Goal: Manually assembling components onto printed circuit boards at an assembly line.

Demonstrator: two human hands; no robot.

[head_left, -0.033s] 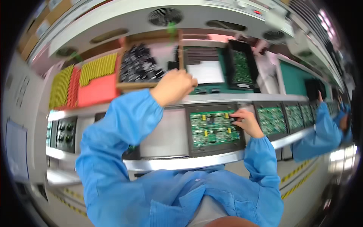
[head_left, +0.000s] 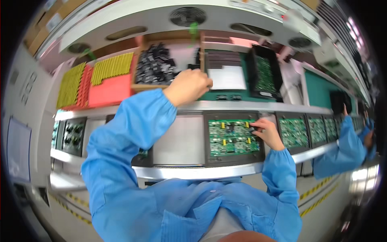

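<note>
My left hand hangs over the front right corner of a cardboard box of loose black parts. Its fingers are curled closed, and whatever they may hold is hidden. My right hand is at the right edge of a green circuit board lying in a dark tray frame. Thumb and fingertips pinch a small dark component there, too small to name exactly. Yellow parts stand on the board.
More framed boards line the rail on the right. Yellow strips lie on red foam at the back left. A white sheet and a black bin of boards are behind the rail. A co-worker's blue sleeve shows at far right.
The whole view has shifted slightly, so the bench sits further right in the picture. Both hands keep nearly the same poses; my left hand now appears a little lower against the parts box.
</note>
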